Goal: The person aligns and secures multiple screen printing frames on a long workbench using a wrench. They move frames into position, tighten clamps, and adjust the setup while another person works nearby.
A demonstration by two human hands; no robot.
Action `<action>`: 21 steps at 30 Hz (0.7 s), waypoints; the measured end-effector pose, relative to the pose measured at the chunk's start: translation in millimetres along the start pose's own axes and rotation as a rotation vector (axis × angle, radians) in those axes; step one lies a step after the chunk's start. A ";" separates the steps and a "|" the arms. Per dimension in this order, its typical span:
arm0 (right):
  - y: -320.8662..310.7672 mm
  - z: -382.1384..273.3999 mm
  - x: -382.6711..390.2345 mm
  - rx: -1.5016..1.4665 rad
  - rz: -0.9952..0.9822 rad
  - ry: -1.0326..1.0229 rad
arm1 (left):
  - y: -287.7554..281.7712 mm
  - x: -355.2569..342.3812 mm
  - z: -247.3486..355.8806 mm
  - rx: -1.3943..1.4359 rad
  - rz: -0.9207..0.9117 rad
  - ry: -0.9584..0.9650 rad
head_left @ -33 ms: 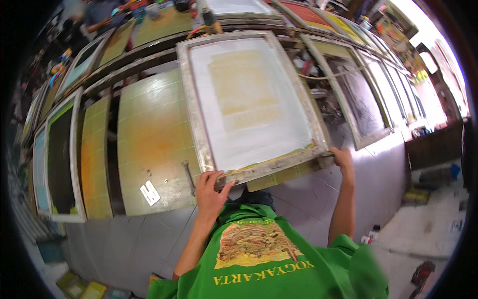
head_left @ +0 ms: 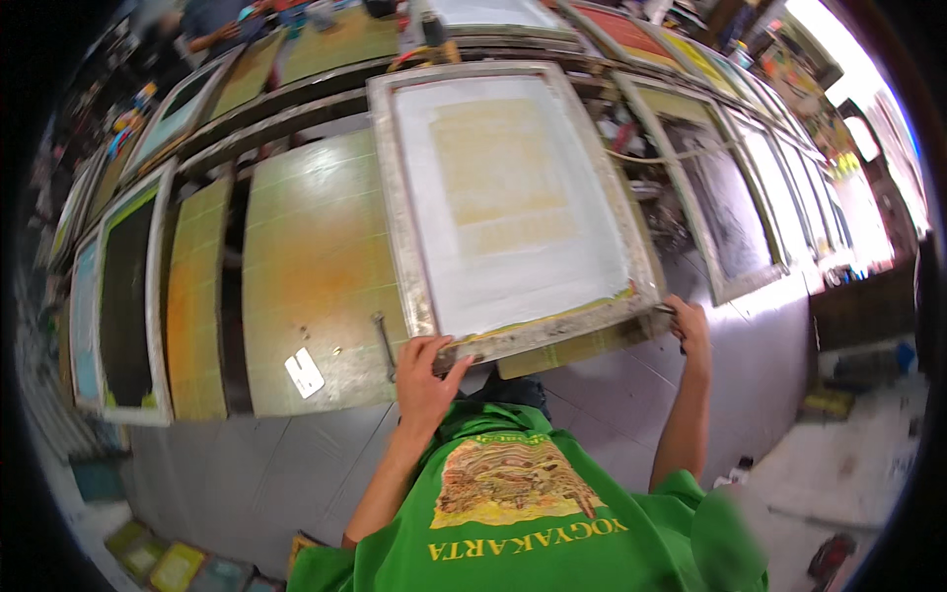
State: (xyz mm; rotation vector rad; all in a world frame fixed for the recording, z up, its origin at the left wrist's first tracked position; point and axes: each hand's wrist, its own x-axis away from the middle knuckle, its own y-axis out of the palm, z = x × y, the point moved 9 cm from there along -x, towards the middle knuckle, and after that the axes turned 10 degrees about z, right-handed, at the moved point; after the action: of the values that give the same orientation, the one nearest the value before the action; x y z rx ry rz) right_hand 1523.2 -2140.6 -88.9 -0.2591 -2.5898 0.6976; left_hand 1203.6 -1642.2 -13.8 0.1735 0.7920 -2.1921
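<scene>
- The screen frame (head_left: 398,217) lay above a yellow-green board (head_left: 577,353), whose near edge showed past the frame's near rail; whether the two touched could not be told.
- Your left hand (head_left: 424,380) was at the frame's near left corner, fingers bent over the top and thumb spread apart along the near side. How hard it gripped could not be told; firm, even pressure there would have suited steadying that corner.
- Your right hand (head_left: 692,328) was curled around a slim dark thing (head_left: 666,309) at the near right corner. Its exact kind was hidden by your fingers; small, controlled wrist movements seemed the safer choice.
- Good handling called for fingertips on the rails only, since the pale mesh (head_left: 508,217) looked easier to mark or dent than the frame.
- Watching both near corners together seemed wise, because force at the right one could have swung the frame askew over the board.
- The metal tool (head_left: 385,345) lay by the right edge of the wide board (head_left: 316,247), near your left hand, and the white card (head_left: 305,373) near that board's near edge; your left wrist needed to clear the tool.
</scene>
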 end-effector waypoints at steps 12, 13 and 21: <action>211.2 -104.8 281.4 0.190 -0.433 -0.579 | 33.6 50.7 3.7 0.691 -0.504 -0.892; 226.1 -103.7 295.0 0.165 -0.473 -0.578 | 34.0 54.4 -1.3 0.721 -0.484 -0.934; 269.3 -122.6 357.5 0.282 -0.775 -0.635 | 1.2 68.9 -40.0 0.770 -0.425 -1.177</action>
State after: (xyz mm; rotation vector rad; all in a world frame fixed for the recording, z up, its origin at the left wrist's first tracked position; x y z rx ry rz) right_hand 1281.0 -1754.6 -0.9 1.1590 -2.7433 0.9087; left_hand 1152.3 -1662.7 -71.1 -0.9060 -0.7256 -2.3289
